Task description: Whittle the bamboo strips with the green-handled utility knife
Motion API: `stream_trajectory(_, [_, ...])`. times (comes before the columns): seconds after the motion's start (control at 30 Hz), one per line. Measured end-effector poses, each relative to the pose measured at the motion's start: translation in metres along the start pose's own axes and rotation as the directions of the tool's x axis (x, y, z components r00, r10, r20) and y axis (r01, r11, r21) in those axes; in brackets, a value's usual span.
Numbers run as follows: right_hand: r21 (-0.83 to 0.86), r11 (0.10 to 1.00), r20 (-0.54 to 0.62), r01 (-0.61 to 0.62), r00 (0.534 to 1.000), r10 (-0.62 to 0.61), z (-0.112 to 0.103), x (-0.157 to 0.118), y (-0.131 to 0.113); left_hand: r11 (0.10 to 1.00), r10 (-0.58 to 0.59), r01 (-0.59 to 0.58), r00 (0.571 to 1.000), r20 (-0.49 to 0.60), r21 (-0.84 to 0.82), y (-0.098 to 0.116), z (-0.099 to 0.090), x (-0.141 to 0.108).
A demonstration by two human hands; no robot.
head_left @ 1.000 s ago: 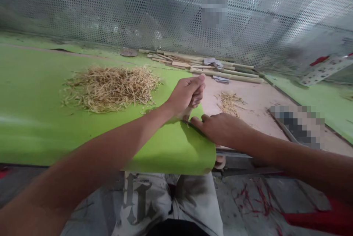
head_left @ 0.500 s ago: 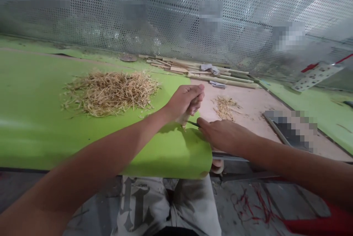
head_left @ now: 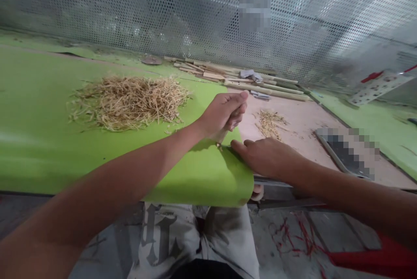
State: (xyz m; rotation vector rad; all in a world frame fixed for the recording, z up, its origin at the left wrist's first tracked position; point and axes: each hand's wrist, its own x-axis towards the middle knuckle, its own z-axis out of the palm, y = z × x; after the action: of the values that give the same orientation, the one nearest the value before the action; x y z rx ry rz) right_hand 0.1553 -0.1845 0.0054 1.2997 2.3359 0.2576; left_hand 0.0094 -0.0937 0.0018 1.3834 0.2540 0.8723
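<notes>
My left hand is closed in a fist above the green sheet. A pale piece sticks out below the fist, mostly hidden by the fingers, and I cannot make out what it is. Small tan crumbs lie at its lower end. Close by on the right, my right hand is closed, its thumb and forefinger pointing at the pale piece. It grips a thin dark tool, like a small blade, which barely shows now. A heap of dry, straw-like tan strands lies on the sheet to the left.
A smaller pile of tan bits lies on the pinkish board. Wooden and bamboo sticks line the perforated metal screen. A dark flat device, partly blurred out, rests at right. Red strips lie on the floor.
The dark tool showed between my hands before and is now mostly hidden. Both hands sit slightly further right in the picture, along with a small shift of the whole view.
</notes>
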Motion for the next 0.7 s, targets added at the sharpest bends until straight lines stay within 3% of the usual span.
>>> stream_trajectory(0.1, [-0.014, 1.000, -0.027, 0.004, 1.000, -0.004, 0.000, -0.003, -0.001, 1.000, 0.022, -0.022, 1.000, -0.002, 0.002, -0.001, -0.001, 0.000])
stream_trajectory(0.37, [0.180, 0.971, 0.012, -0.160, 0.987, 0.160, -0.005, 0.006, -0.001, 1.000, 0.004, -0.004, 1.000, -0.003, 0.010, -0.001, -0.001, -0.001])
stream_trajectory(0.7, [0.242, 0.962, 0.025, -0.124, 0.992, 0.121, -0.009, 0.017, -0.002, 1.000, -0.016, 0.016, 1.000, 0.008, -0.014, 0.002, 0.001, -0.002])
